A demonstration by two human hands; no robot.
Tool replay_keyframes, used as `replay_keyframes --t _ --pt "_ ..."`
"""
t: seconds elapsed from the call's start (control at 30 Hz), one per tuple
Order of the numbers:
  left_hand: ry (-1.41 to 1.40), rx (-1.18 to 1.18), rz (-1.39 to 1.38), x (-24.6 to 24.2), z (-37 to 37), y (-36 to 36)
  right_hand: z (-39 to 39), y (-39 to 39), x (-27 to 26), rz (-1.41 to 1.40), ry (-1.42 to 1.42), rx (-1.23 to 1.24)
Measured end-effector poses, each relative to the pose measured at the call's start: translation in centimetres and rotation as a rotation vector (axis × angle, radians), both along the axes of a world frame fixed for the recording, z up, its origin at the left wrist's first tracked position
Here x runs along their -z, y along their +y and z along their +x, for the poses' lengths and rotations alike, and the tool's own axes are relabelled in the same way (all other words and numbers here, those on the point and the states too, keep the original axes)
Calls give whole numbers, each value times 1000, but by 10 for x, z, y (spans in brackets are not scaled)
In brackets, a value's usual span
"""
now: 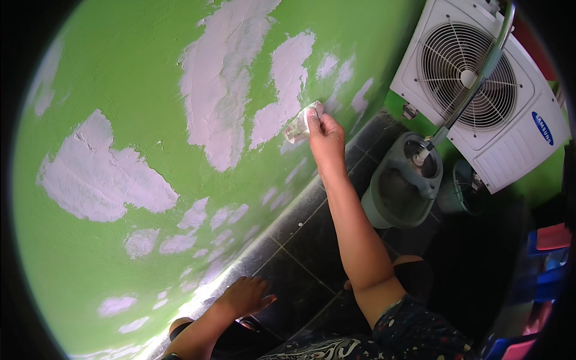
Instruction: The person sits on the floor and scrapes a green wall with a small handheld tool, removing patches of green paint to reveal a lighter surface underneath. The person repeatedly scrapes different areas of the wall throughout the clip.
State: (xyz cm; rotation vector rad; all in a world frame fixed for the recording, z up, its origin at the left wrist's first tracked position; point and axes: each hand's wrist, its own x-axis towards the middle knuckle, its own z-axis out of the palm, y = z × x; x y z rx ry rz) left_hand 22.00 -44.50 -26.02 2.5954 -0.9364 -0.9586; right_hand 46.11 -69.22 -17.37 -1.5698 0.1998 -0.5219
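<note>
A piece of worn sandpaper, pale and dusty, lies flat against the green wall. My right hand grips it, with the thumb on top. Just up and left of it is a dried patch of whitish filler; a larger, ridged patch and several small ones spread over the wall. My left hand holds nothing; it hangs low over the dark tiles beside my knee, its fingers loosely apart.
A grey-green mop bucket with a spinner basket and a mop handle stands on the dark tiled floor to the right. Behind is a white Samsung air-conditioner outdoor unit. Another bucket and blue and pink items are farther right.
</note>
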Motion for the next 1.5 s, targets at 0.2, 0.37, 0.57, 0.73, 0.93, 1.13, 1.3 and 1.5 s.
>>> replay_keyframes --t 0.2,0.37,0.57,0.73,0.93,1.13,1.3,1.5 --pt "171 -88 4 9 12 13 14 -10 -51 47 -350 -181" --pt "-1 -164 -100 -2 14 21 14 -11 -8 -17 -110 -128" --pt "73 -180 -58 -10 15 19 -4 -9 19 122 -2 -83" --pt "48 -207 -67 -11 18 23 9 -8 -46 120 -252 -155" --pt "50 -258 -89 -8 18 24 4 -1 20 -159 -81 -45" --pt "56 -243 -83 -10 22 22 -12 -6 3 123 -37 -35" --pt "51 -252 -86 -10 19 23 9 -7 -49 1 -255 -92" --pt "52 -241 -92 -9 20 24 -5 4 33 -192 23 15"
